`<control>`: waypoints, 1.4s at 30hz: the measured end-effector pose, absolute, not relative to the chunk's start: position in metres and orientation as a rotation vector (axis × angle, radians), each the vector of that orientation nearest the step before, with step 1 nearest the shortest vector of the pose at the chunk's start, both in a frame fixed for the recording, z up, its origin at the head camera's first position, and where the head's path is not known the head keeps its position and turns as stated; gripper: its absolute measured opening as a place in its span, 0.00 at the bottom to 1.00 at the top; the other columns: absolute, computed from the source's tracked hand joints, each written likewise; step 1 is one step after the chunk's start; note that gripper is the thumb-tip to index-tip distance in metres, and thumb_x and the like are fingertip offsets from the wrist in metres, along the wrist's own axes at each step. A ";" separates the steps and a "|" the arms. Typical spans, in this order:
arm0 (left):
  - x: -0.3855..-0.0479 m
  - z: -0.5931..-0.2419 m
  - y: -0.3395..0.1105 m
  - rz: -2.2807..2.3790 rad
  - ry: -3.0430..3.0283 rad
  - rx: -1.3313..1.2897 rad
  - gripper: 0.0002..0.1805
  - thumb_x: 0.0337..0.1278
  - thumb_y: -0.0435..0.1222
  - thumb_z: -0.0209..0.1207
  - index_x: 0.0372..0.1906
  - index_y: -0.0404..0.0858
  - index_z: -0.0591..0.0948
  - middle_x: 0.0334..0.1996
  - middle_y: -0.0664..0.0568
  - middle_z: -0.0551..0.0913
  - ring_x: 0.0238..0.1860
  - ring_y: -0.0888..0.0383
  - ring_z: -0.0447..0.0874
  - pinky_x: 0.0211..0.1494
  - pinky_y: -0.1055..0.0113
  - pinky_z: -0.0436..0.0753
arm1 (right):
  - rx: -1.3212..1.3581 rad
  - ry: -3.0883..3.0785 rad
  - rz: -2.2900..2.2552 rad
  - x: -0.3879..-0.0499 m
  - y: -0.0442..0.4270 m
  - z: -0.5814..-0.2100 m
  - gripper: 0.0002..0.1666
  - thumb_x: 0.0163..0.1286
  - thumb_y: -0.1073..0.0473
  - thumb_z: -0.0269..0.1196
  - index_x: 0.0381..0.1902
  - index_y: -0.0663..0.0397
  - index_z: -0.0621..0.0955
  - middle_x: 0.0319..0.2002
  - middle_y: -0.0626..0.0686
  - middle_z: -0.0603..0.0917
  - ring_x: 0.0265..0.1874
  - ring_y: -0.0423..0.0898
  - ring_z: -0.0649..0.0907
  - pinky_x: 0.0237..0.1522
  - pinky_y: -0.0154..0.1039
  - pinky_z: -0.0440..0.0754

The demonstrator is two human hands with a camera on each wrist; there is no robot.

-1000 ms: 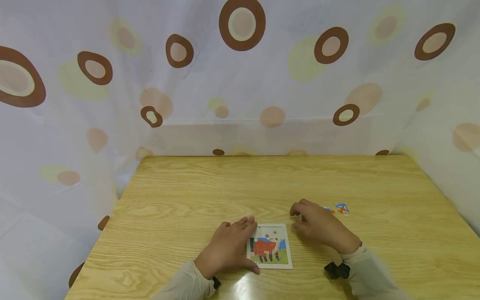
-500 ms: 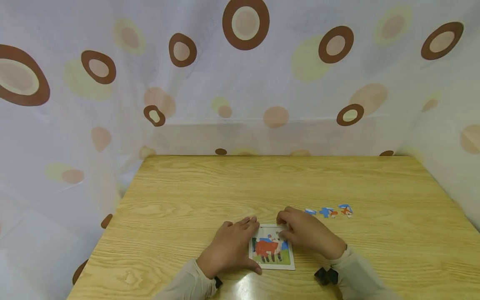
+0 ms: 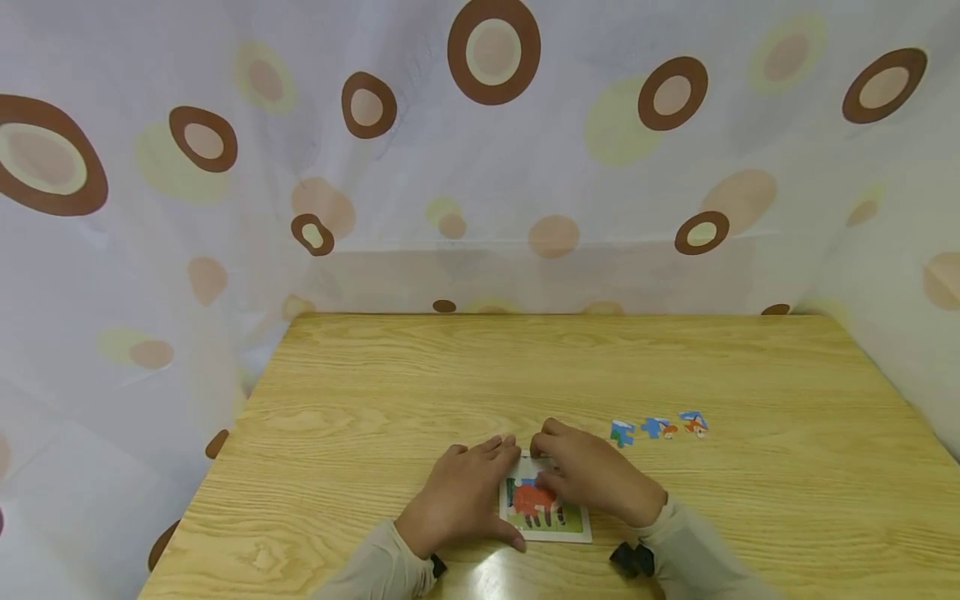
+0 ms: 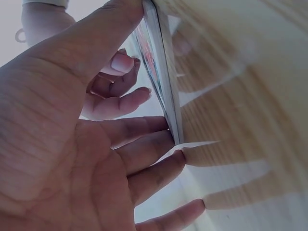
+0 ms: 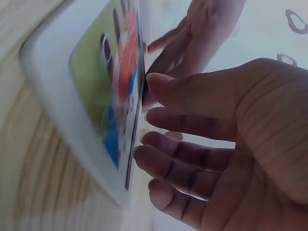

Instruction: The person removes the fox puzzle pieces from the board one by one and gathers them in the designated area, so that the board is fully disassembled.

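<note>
We judge that the puzzle [image 3: 534,505], flat on the table [image 3: 420,375], is light and stiff, best held by its edges, where our left hand [image 3: 463,493] is spread, while our right hand [image 3: 592,473] bends loosely over it, pinching nothing visible.

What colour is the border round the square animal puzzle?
The round-cornered border of the square animal puzzle is white, best seen in the right wrist view.

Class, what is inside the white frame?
The white frame holds a puzzle picture: red animal body, dark legs, green grass. In the head view, the right hand covers its upper right.
</note>
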State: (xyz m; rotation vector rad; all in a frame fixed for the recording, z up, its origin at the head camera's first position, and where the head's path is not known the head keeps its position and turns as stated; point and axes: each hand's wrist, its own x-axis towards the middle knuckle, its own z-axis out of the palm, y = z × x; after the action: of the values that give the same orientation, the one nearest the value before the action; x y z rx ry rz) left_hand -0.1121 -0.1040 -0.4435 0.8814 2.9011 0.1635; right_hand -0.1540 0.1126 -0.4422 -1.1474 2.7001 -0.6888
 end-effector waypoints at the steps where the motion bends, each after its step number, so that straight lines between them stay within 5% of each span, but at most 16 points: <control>1: -0.112 -0.443 -0.104 0.166 2.901 0.882 0.63 0.30 0.73 0.73 0.74 0.42 0.71 0.73 0.50 0.72 0.73 0.55 0.70 0.62 0.53 0.78 | -1.161 2.689 -0.694 -0.154 0.110 -0.442 0.10 0.65 0.63 0.72 0.42 0.55 0.84 0.40 0.47 0.78 0.31 0.37 0.76 0.35 0.38 0.79; 18: -0.111 -0.440 -0.107 0.175 2.835 0.843 0.70 0.32 0.74 0.70 0.80 0.38 0.63 0.79 0.49 0.63 0.76 0.55 0.64 0.68 0.51 0.74 | -1.210 2.489 -0.834 -0.146 0.096 -0.446 0.20 0.72 0.59 0.69 0.57 0.62 0.82 0.41 0.46 0.77 0.33 0.35 0.73 0.36 0.33 0.76; 29: -0.108 -0.438 -0.109 0.139 2.809 0.736 0.67 0.33 0.75 0.70 0.81 0.45 0.64 0.80 0.43 0.59 0.79 0.45 0.58 0.68 0.41 0.72 | -1.186 2.460 -0.826 -0.144 0.096 -0.446 0.14 0.69 0.55 0.72 0.41 0.55 0.79 0.37 0.45 0.72 0.28 0.34 0.70 0.29 0.31 0.71; 42: -0.103 -0.445 -0.127 0.197 2.797 0.790 0.60 0.48 0.74 0.62 0.82 0.45 0.62 0.81 0.43 0.57 0.80 0.43 0.56 0.71 0.40 0.68 | -1.191 2.452 -0.778 -0.141 0.096 -0.448 0.19 0.70 0.52 0.71 0.52 0.55 0.80 0.44 0.46 0.74 0.32 0.35 0.73 0.35 0.32 0.75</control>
State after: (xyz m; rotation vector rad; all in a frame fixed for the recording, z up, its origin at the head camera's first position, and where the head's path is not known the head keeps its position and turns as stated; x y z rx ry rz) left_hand -0.1027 -0.1275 -0.4455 0.7905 2.7969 0.1971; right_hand -0.1413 0.0960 -0.4478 -1.1913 2.4519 -0.7784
